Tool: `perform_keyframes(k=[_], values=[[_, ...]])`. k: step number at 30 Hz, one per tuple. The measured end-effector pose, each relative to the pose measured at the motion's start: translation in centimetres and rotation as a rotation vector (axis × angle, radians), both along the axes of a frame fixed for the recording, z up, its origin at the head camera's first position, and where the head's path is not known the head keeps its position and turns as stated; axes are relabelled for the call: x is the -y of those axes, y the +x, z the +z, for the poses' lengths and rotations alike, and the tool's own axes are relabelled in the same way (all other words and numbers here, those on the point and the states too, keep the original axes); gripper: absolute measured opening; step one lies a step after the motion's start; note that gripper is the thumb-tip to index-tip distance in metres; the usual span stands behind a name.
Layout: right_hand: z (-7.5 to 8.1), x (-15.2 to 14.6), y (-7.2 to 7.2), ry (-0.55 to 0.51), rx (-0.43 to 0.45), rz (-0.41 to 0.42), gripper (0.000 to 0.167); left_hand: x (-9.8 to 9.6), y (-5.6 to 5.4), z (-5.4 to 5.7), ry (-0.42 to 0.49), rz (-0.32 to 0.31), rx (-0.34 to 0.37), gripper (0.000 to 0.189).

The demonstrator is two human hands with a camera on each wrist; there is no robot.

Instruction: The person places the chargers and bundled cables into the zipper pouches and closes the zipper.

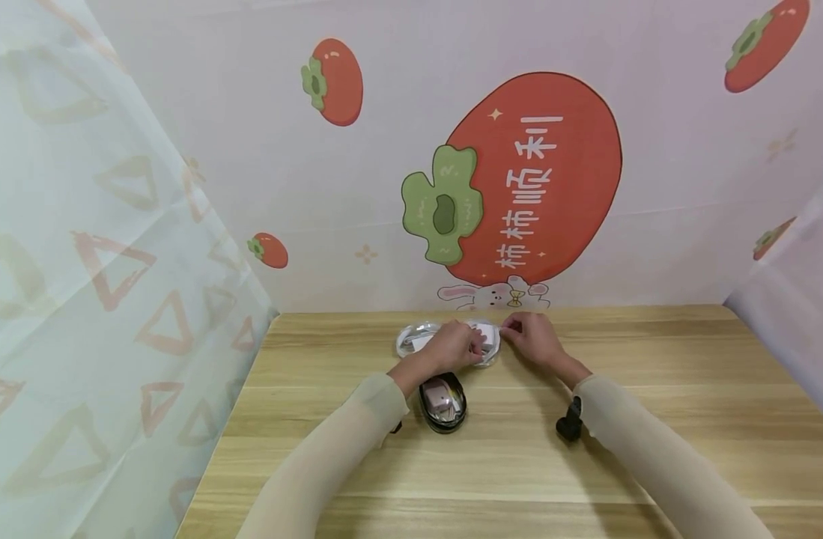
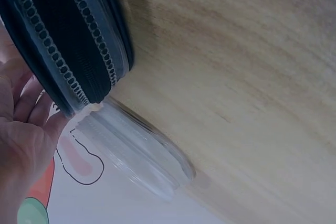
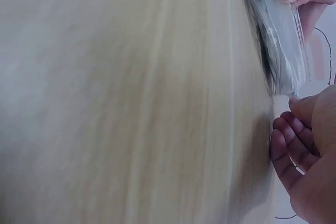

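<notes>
A clear zip pouch (image 1: 407, 346) with a white charger block and coiled white cable lies near the table's back edge. My left hand (image 1: 457, 346) grips its upper side, the thumb lying on the clear plastic in the right wrist view. At the pouch's right end, my right hand (image 1: 534, 337) pinches the small zipper pull between thumb and index finger, the other fingers curled. Just in front sits a black-edged clear pouch (image 1: 442, 408) with a pinkish block and pale cable inside. Its black zipper side (image 2: 65, 30) hides part of the left hand in the left wrist view.
Both pouches rest on a wood-grain table (image 1: 519, 479). Behind it stands a backdrop (image 1: 357, 180) printed with persimmons and a rabbit. A pale cloth (image 1: 114, 262) with triangles hangs on the left.
</notes>
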State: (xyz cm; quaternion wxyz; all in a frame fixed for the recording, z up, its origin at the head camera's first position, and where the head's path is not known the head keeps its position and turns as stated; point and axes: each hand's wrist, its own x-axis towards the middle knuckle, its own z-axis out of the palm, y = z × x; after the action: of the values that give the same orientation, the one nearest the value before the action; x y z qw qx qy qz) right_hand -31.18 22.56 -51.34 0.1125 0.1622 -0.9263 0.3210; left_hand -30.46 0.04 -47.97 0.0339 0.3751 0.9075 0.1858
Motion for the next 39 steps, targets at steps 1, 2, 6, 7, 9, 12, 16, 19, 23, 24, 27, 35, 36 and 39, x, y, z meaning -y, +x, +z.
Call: perform_keyframes(k=[1, 2, 6, 7, 9, 12, 16, 19, 23, 24, 27, 35, 36, 39], values=[[-0.1, 0.0, -0.1, 0.004, 0.008, -0.004, 0.009, 0.0, 0.0, 0.0, -0.001, 0.000, 0.007, 0.020], [-0.1, -0.1, -0.2, 0.007, 0.015, -0.005, 0.009, 0.0, -0.1, 0.0, 0.000, -0.001, 0.014, 0.020], [-0.2, -0.2, -0.3, 0.002, 0.038, -0.005, 0.009, 0.0, -0.3, 0.0, -0.010, -0.006, 0.023, 0.016], [-0.1, -0.2, -0.2, 0.005, 0.038, -0.003, 0.009, 0.0, 0.1, 0.9, -0.020, -0.007, 0.033, 0.015], [0.0, -0.3, -0.1, 0.004, 0.038, 0.000, 0.009, 0.0, -0.1, 1.0, -0.035, -0.019, 0.018, 0.014], [0.2, -0.5, 0.3, 0.002, 0.035, 0.003, 0.011, 0.1, -0.3, 1.1, -0.065, -0.028, -0.017, 0.011], [0.3, -1.0, 1.0, -0.007, 0.044, -0.005, 0.011, 0.4, -0.6, 1.1, -0.096, -0.015, -0.059, 0.006], [0.2, -1.3, 1.6, -0.006, 0.057, -0.006, 0.011, 0.5, -0.6, 1.0, -0.116, -0.003, -0.080, 0.014], [0.1, -1.3, 2.4, 0.003, 0.048, 0.010, 0.009, 0.4, -0.2, 1.3, -0.124, 0.007, -0.081, 0.023], [0.0, -1.2, 2.6, 0.003, 0.044, 0.015, 0.008, 0.3, 0.0, 1.3, -0.127, 0.013, -0.082, 0.026], [-0.1, -1.0, 3.2, -0.003, 0.046, 0.021, 0.008, -0.1, 0.2, 1.4, -0.139, 0.031, -0.085, 0.032], [-0.4, -0.5, 4.6, -0.025, 0.062, 0.037, 0.007, -1.0, 0.5, 1.1, -0.172, 0.050, -0.091, 0.037], [-0.4, -0.4, 4.7, -0.031, 0.058, 0.039, 0.006, -1.1, 0.5, 1.1, -0.177, 0.049, -0.094, 0.036], [-0.4, -0.3, 5.0, -0.031, 0.045, 0.045, 0.006, -1.2, 0.6, 1.1, -0.199, 0.031, -0.111, 0.031]])
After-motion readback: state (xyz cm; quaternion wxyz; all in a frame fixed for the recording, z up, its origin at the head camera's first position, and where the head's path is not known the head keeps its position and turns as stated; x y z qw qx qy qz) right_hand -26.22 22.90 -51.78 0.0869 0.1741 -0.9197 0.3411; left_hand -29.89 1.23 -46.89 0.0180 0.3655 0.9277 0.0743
